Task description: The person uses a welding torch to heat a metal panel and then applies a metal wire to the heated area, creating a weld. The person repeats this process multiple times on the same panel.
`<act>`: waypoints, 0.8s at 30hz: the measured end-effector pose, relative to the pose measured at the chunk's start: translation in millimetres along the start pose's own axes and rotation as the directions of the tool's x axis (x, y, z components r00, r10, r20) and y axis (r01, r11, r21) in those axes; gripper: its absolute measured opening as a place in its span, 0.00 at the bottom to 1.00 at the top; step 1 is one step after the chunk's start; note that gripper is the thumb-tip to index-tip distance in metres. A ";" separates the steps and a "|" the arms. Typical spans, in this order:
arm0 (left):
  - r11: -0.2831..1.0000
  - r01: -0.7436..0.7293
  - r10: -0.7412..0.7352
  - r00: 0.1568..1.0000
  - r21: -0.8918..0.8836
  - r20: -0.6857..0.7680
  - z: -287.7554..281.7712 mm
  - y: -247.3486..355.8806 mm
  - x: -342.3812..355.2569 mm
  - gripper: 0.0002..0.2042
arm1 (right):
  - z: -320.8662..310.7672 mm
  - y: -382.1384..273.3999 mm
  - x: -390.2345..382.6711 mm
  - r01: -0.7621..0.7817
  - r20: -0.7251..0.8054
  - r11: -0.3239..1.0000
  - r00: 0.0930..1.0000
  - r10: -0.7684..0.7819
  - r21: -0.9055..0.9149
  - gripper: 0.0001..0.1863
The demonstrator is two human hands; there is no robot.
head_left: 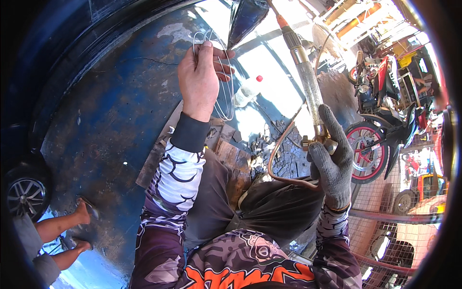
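My bare left hand point(199, 82) holds looped thin silvery wire point(232, 98) at upper centre, its fingers curled round it. My gray-gloved right hand point(332, 156) grips a metal torch point(305, 79) by the valve end, thumb beside a brass knob point(305, 143); the torch points up toward the top edge, with an orange section point(281, 21) near its tip. A brown hose point(281, 144) loops from it past my right hand. Just beyond my left hand, a dark glossy pointed panel point(245, 19) reaches in from the top edge.
A dark vehicle point(77, 19) with a wheel point(26, 195) borders the left, beside another person's bare legs point(65, 226). Below me lie boards point(154, 164), broken debris point(284, 159), a white container point(246, 94) and a red cap point(259, 78). A motorcycle point(373, 149) and wire mesh point(380, 226) occupy the right.
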State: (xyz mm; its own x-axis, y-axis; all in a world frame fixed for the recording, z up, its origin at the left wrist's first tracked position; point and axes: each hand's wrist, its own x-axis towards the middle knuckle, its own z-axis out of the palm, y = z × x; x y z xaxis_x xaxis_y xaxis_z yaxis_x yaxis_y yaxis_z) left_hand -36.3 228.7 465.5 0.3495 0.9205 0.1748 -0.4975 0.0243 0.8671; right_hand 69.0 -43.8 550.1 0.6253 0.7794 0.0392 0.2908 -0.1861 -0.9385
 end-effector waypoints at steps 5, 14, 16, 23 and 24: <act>1.000 0.010 -0.010 1.000 0.000 0.001 1.1 -0.8 0.7 0.14 | 1.4 -7.5 3.8 -0.041 -0.028 0.998 0.999 0.039 -0.055 0.34; 1.000 0.022 -0.023 0.999 0.020 0.030 0.8 0.2 1.8 0.14 | 10.0 -12.4 3.0 -0.090 -0.031 0.996 0.996 0.089 -0.029 0.33; 1.000 0.024 -0.024 0.999 0.020 0.030 0.9 0.1 2.1 0.14 | 11.2 -8.6 3.8 -0.049 -0.037 0.998 0.998 0.047 -0.050 0.33; 1.000 0.019 -0.020 0.999 0.023 0.043 1.5 -3.3 4.0 0.14 | 9.1 0.6 2.4 0.017 -0.046 0.994 0.999 -0.022 -0.105 0.32; 0.999 0.019 -0.021 0.999 0.025 0.042 1.5 -3.6 4.3 0.14 | 8.9 0.7 2.4 0.037 -0.038 0.992 0.998 -0.042 -0.122 0.32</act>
State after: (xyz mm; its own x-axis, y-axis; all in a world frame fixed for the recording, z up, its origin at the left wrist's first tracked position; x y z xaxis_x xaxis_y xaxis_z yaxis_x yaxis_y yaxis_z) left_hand -31.8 232.0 463.9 0.3924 0.9027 0.1762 -0.4703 0.0323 0.8819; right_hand 64.2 -36.7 546.4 0.6392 0.7636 0.0916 0.4003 -0.2286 -0.8874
